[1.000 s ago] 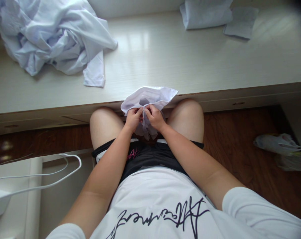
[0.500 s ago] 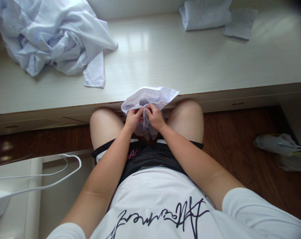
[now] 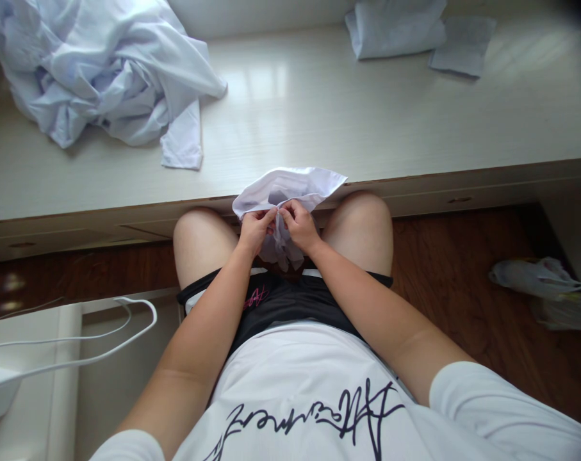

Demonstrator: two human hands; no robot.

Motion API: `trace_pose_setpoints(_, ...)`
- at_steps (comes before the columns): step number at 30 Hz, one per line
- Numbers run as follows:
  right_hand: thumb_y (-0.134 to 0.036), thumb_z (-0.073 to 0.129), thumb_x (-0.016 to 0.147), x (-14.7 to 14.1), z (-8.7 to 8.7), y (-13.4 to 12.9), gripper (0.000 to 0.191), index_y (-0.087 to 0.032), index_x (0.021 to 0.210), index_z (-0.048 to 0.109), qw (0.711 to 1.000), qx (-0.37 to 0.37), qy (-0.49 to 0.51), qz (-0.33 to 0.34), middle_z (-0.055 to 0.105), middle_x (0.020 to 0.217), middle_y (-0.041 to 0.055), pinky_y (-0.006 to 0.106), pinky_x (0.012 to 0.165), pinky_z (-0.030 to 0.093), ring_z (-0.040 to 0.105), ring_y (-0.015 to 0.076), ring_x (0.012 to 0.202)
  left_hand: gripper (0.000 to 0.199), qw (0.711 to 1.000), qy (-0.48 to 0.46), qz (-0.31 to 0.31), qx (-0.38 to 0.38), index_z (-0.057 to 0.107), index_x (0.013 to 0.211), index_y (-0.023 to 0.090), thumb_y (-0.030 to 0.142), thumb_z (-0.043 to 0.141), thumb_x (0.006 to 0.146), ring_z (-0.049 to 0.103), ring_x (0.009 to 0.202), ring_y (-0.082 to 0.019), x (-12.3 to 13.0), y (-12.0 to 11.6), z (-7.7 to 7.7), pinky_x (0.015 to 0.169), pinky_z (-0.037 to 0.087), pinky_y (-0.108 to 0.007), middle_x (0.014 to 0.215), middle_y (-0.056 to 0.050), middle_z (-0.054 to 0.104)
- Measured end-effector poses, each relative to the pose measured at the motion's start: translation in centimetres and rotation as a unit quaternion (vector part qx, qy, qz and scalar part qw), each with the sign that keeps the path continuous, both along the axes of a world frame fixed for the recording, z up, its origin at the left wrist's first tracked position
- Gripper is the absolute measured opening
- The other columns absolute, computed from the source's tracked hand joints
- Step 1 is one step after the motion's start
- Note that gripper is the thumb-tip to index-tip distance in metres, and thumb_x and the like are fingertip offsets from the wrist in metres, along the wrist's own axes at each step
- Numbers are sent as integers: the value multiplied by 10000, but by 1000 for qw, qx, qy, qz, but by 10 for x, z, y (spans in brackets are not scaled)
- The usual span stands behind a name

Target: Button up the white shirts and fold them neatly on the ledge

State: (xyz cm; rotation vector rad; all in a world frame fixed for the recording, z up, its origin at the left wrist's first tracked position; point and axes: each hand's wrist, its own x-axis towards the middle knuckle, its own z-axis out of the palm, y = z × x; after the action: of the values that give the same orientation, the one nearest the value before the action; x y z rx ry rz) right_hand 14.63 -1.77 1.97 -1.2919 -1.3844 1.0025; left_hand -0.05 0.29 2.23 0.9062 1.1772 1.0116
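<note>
White cloth hung bunched between the knees, its upper part spread out by the front edge of the worktop. Over its near edge the left hand and right hand came together, forearms slanting inward from either side. Both hands' fingers were closed, pinching the cloth, with the tips nearly meeting. Compared with a second earlier, hardly anything differed: both hands kept their pinch. Farther out, a crumpled heap and a folded bundle lay unmoved.
</note>
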Motion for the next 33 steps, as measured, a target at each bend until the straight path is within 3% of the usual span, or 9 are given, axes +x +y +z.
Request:
trace_pose_setpoints(19, -437, 540, 991, -1, -1, -2, 236, -220, 906, 580, 1000, 3, 27, 9, 612, 823, 7, 315, 788, 465, 579, 180, 832, 469, 999, -25, -23, -24, 739, 821, 120, 489, 940, 614, 541, 563, -74, -1, -1, 4, 456, 402, -177, 710, -9, 644)
trace_pose_setpoints(33, -432, 532, 987, -2, -1, -1, 227, -227, 897, 570, 999, -6, 44, -8, 605, 814, 1, 313, 779, 464, 577, 177, 827, 395, 1000, -6, -30, 8, 768, 874, 132, 460, 894, 693, 550, 584, -86, -1, 0, -1, 473, 400, -182, 731, -22, 672)
